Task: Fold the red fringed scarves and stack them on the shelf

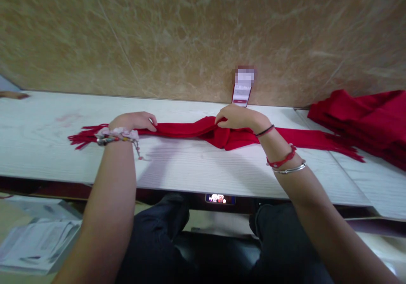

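A long red scarf (180, 129) with fringed ends lies lengthwise across the white wood-grain table, folded narrow. Its middle is bunched up and overlapped. My left hand (135, 121) is near the left fringe, its bent fingers closed on the cloth; part of the grip is hidden beneath the hand. At the bunched middle, my right hand (237, 117) has its thumb and fingers curled together around the fabric's upper edge. The right stretch of the scarf lies flat, its fringe spread close to a pile of red cloth (364, 119).
A phone (242, 91) leans upright against the brown marbled wall behind the scarf. Below the table's front edge lies another lit phone (218, 198). A box of papers (38, 241) stands at lower left. A brown stick-like object (12, 94) rests at far left.
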`<state>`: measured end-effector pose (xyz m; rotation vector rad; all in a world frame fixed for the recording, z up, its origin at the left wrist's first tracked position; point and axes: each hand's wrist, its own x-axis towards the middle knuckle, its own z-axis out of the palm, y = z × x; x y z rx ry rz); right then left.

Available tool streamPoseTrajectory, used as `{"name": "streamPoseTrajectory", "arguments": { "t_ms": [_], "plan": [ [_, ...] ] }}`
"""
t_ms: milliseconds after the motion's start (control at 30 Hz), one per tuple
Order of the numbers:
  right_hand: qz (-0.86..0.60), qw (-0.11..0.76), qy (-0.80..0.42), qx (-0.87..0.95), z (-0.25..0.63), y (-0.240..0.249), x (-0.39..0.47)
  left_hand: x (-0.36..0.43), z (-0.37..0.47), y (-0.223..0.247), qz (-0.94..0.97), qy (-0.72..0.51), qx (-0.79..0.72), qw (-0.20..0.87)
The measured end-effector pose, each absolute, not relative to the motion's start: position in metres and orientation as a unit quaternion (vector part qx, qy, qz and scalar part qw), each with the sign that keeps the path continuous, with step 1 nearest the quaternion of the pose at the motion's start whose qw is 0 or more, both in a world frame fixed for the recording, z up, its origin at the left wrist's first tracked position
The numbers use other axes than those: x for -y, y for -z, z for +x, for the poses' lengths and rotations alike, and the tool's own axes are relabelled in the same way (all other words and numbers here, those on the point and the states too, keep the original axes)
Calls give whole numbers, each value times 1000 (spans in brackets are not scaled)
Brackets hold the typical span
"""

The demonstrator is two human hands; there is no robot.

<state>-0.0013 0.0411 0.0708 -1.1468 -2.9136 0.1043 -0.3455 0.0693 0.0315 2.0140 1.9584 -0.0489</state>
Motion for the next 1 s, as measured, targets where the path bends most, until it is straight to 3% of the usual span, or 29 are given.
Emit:
{"name": "streamPoseTrajectory", "arguments": {
  "t_ms": [300, 600, 1000],
  "plan": [
    [-411, 76, -49, 907, -9, -70, -40, -65, -306, -46, 761, 73, -614, 198],
    [-476, 240, -148, 833, -7, -63, -54, -62, -227, -50, 864, 9, -468, 184],
    [-450, 462, -288, 708, 19, -72, -68, -61, -294, -61, 789, 3, -611, 68]
  ]
}}
